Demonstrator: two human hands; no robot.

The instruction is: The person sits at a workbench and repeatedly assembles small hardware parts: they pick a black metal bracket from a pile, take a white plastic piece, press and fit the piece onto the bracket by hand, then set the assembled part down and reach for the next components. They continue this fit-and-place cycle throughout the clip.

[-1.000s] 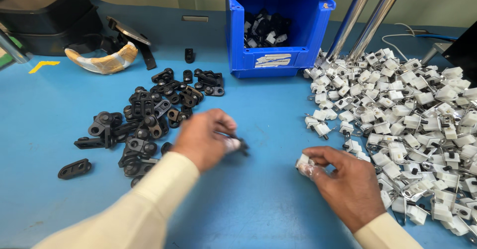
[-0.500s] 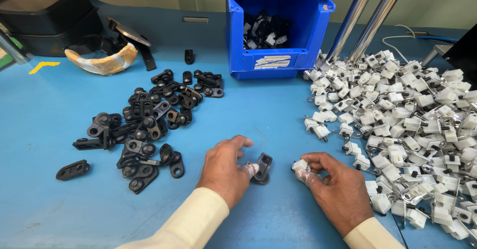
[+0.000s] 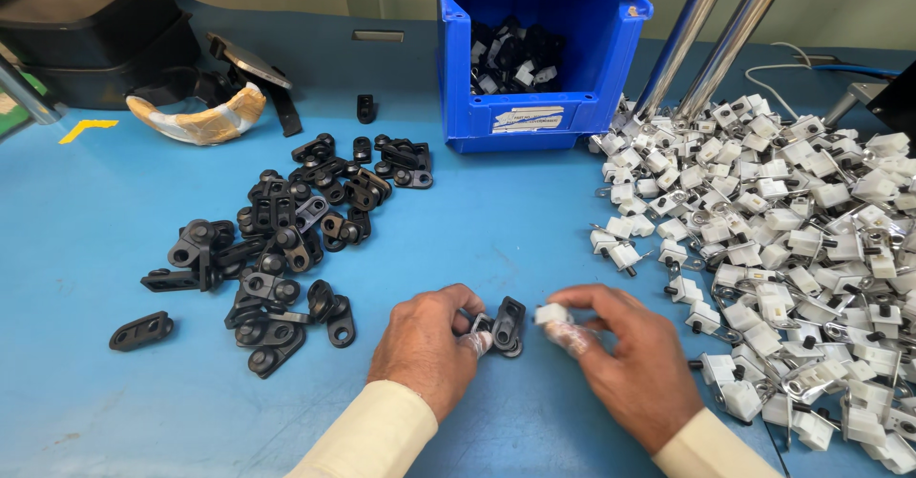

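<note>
Black brackets (image 3: 286, 239), white clips (image 3: 792, 239), blue bin (image 3: 544, 58), blue table (image 3: 86, 249).

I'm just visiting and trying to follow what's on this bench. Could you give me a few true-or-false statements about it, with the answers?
1. The left hand holds a black bracket. True.
2. The right hand holds a black part. False: it holds a small white part.
3. The blue bin is empty. False: it holds black and white parts.
4. The pile of white parts lies to the right of the hands. True.
5. The pile of black brackets sits inside a tray. False: it lies loose on the blue table.
</note>
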